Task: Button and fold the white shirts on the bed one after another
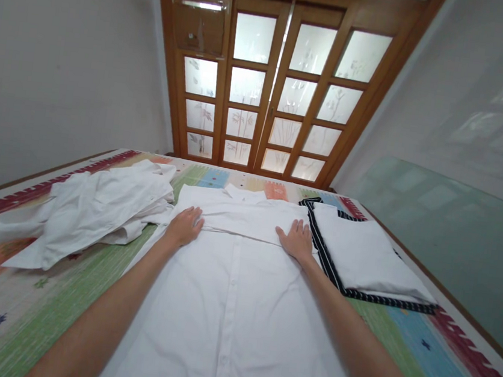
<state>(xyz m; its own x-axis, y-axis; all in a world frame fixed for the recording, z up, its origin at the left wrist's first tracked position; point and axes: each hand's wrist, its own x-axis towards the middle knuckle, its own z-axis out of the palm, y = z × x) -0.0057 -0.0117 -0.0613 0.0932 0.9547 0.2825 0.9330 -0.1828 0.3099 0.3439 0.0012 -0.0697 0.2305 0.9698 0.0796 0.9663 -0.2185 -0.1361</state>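
Observation:
A white button-up shirt [229, 307] lies flat in front of me on a striped, colourful bed cover [60, 306], its collar pointing away. A folded strip of its upper part runs across between my hands. My left hand [185, 225] rests palm down on the left end of that fold, fingers stretched out. My right hand [295, 237] lies flat on the right end, fingers spread. Neither hand grips the cloth.
A crumpled heap of white garments [94, 213] lies to the left. A folded white piece with dark striped trim [362, 255] sits to the right. Wooden doors with frosted glass panes [281, 89] stand behind the bed, with plain walls on both sides.

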